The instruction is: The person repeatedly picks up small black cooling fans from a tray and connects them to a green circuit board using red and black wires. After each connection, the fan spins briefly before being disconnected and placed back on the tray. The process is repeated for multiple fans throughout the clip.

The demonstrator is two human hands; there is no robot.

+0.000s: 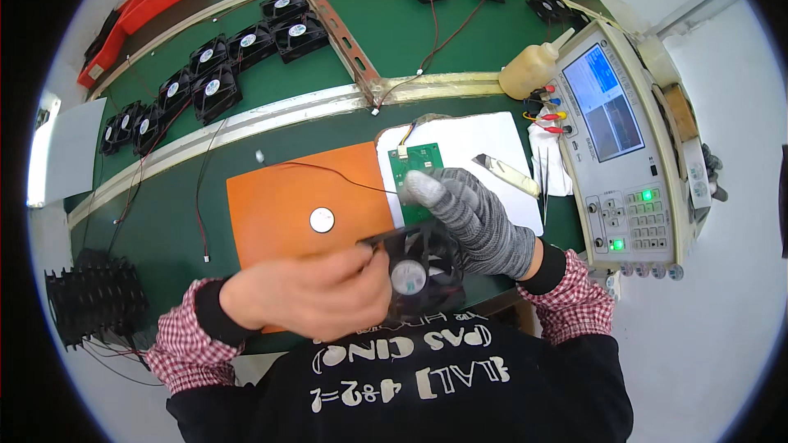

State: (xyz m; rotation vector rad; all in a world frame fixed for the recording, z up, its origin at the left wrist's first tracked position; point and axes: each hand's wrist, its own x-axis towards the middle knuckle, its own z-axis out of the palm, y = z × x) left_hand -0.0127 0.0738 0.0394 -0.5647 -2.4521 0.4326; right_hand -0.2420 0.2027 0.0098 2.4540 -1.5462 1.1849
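A square black cooling fan (410,277) with a pale round label is held between my two hands, close to my body. My bare left hand (308,291) has its fingers closed on the fan's left edge, slightly blurred. Around the fan's upper right side closes my right hand (484,217), in a grey knit glove with a whitish thumb tip. The fan's thin dark lead (328,168) runs left from the gloved thumb to a small white connector (259,156). Just beyond that thumb lies a green circuit board (425,157), partly hidden by the glove.
An orange sheet (287,189) bears a white disc (322,220). A white pad (476,135) carries a utility knife (509,174). At right are a bottle (529,70) and a bench tester (607,115). Several fans (215,90) stand beyond the metal rail (263,107); stacked fans (97,299) stand left.
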